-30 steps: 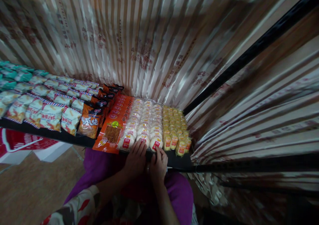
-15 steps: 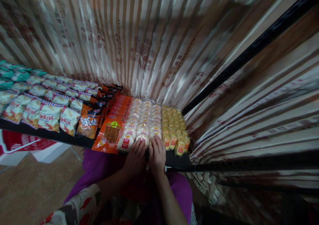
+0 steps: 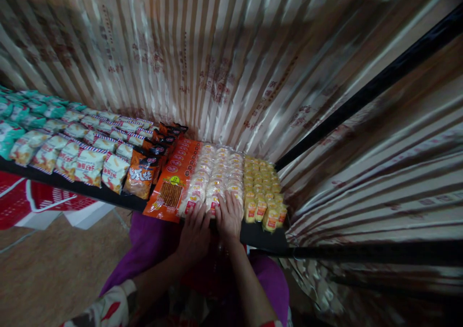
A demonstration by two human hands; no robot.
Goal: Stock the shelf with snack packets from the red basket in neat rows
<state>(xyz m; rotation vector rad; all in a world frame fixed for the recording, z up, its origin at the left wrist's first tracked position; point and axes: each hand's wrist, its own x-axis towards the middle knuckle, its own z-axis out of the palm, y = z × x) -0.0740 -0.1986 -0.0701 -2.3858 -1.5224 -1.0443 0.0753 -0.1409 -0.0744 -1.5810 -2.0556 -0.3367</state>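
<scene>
My left hand (image 3: pixel 195 230) and my right hand (image 3: pixel 229 217) lie side by side at the front edge of a black shelf (image 3: pixel 260 234). Both press flat, fingers stretched out, on the nearest white round snack packets (image 3: pixel 217 175), which stand in rows running back toward the wall. An orange packet of sticks (image 3: pixel 169 196) lies just left of my left hand. Small yellow packets (image 3: pixel 262 192) stand in rows just right of my right hand.
Further left on the shelf are dark orange snack bags (image 3: pixel 140 180), white-and-red striped bags (image 3: pixel 87 160) and green bags (image 3: pixel 14 112). Striped shiny curtains (image 3: pixel 217 57) hang behind and to the right. Red-and-white cartons (image 3: pixel 47 206) sit on the floor at left.
My right hand has slid forward from the shelf edge onto the front white packets, and they have moved back a little. The view has shifted slightly.
</scene>
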